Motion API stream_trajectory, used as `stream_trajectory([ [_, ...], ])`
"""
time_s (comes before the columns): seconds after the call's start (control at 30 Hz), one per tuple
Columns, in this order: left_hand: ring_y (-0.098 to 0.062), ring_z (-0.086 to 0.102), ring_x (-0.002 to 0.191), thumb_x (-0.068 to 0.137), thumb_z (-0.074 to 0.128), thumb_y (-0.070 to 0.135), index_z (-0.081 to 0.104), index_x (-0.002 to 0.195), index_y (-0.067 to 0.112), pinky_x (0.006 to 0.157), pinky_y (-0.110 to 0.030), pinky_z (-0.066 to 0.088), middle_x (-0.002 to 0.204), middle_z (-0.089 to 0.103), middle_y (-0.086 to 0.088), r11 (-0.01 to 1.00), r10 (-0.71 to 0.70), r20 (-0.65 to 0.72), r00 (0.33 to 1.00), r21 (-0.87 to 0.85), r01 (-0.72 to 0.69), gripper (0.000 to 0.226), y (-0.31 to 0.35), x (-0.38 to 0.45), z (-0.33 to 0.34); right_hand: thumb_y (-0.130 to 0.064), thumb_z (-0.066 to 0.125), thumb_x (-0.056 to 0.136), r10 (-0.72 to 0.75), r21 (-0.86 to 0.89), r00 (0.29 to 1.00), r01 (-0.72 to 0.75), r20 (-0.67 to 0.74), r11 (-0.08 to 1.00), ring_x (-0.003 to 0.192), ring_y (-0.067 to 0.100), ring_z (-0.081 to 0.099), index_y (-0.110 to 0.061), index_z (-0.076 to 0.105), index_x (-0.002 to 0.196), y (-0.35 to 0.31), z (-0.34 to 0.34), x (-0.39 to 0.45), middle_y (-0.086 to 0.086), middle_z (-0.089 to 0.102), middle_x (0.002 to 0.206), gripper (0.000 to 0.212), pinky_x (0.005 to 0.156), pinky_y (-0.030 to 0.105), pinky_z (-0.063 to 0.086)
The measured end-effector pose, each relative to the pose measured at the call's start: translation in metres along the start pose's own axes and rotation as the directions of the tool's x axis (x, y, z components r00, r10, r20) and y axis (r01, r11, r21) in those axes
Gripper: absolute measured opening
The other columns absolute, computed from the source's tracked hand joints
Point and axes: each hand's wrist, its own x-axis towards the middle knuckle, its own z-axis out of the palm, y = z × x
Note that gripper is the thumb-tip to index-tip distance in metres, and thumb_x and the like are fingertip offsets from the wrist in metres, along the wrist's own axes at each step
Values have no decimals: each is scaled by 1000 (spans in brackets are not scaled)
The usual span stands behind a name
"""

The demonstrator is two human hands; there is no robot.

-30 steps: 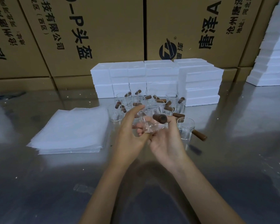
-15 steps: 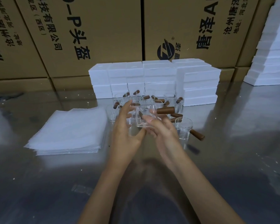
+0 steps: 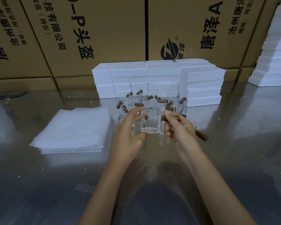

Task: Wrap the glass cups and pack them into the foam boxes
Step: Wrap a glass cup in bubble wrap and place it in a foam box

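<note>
A clear glass cup (image 3: 151, 121) with a brown wooden handle is held upright above the table between both hands. My right hand (image 3: 178, 129) grips the wooden handle at the cup's right side. My left hand (image 3: 130, 129) curls round the cup's left wall and base. Behind the held cup stands a cluster of several more glass cups (image 3: 128, 103) with wooden handles. A stack of white wrapping sheets (image 3: 75, 130) lies to the left. White foam boxes (image 3: 161, 78) are stacked behind the cups.
The steel table (image 3: 234, 159) is reflective. Another cup with its handle (image 3: 201, 135) sits just right of my right hand. Large cardboard cartons (image 3: 104, 30) line the back. More foam boxes (image 3: 276, 62) are piled at the far right.
The cup has been turned from tilted on its side to upright, and my right hand has shifted onto the wooden handle. The hands have moved slightly apart.
</note>
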Motion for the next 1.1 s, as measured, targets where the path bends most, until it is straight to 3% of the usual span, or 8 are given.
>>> stream_trajectory([
  [0.17,18,43,128,69,91,37,42,140,55,102,-16,40,137,56,26,993,-76,100,992,-78,84,88,-2,-3,4,-17,65,94,-84,116,994,77,63,990,55,14,55,-12,68,89,-2,-4,1,5,62,64,8,50,23,47],
  [0.27,13,49,124,72,90,30,55,129,51,109,-22,42,132,59,30,996,-58,-59,997,-71,53,70,-6,0,5,-8,61,95,-111,138,985,93,131,986,59,17,58,-7,65,94,-2,-2,-1,9,63,69,5,54,25,49],
  [0.4,11,46,130,76,87,22,53,132,55,110,-22,39,135,56,29,1000,-8,-86,996,-1,8,73,-11,2,4,-3,56,96,-117,143,973,90,198,986,62,18,59,-4,62,98,-4,-3,-3,9,64,71,6,58,26,51],
  [0.67,8,47,132,79,85,17,57,137,37,113,-34,41,140,57,22,987,-69,-18,997,-150,65,67,-3,2,2,-8,59,97,-135,-62,961,154,242,986,70,21,57,-9,65,98,-10,-9,-2,13,62,80,6,66,31,51],
  [0.73,4,54,126,75,86,22,62,129,30,109,-44,47,132,64,18,953,-128,-11,992,-279,120,59,2,2,2,-14,61,97,-189,-205,955,237,227,950,65,16,55,-12,68,98,-12,-11,-1,6,61,74,7,60,25,48],
  [0.8,3,63,115,69,86,33,64,118,29,101,-41,53,120,70,18,917,-188,-32,982,-364,164,54,5,2,3,-20,60,98,-206,-317,947,280,247,906,59,6,51,-12,69,95,-11,-10,-1,-6,58,65,13,57,18,42],
  [0.9,6,66,98,64,89,46,63,115,35,87,-21,51,112,69,20,923,-223,-60,973,-333,191,58,5,1,5,-28,53,102,-143,-400,951,248,274,882,49,-1,44,-17,68,88,-6,-7,-1,-18,50,51,23,52,16,36],
  [1.1,7,62,94,71,87,47,54,122,41,82,-22,49,102,64,31,983,-151,-108,983,-125,137,61,4,-3,14,-41,46,103,-14,-380,965,116,261,918,42,2,38,-21,68,79,-2,-4,-2,-12,42,48,37,45,18,29],
])
